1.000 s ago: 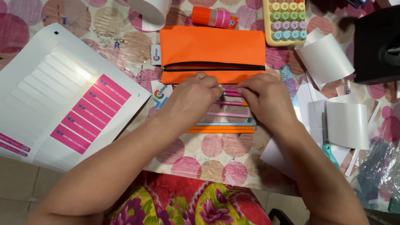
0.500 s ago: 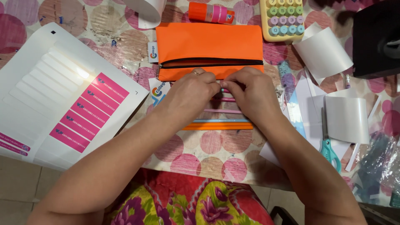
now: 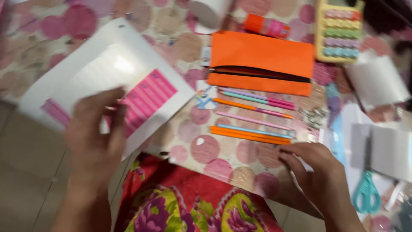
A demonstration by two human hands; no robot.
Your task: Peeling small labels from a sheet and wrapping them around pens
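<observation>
A: Head view. Report hand status.

B: My left hand (image 3: 96,137) grips the near edge of the white label sheet (image 3: 107,81), fingers spread over its pink strips. The sheet lies on the left part of the table (image 3: 240,161), overhanging its near edge. My right hand (image 3: 319,176) is half curled, empty, fingertips touching the table edge just beside the pencils (image 3: 253,120).

A: Pencil position?

B: Loose row at table centre, just below the orange pencil case (image 3: 262,56), whose zip is open. Teal scissors (image 3: 367,191) lie to the right.
</observation>
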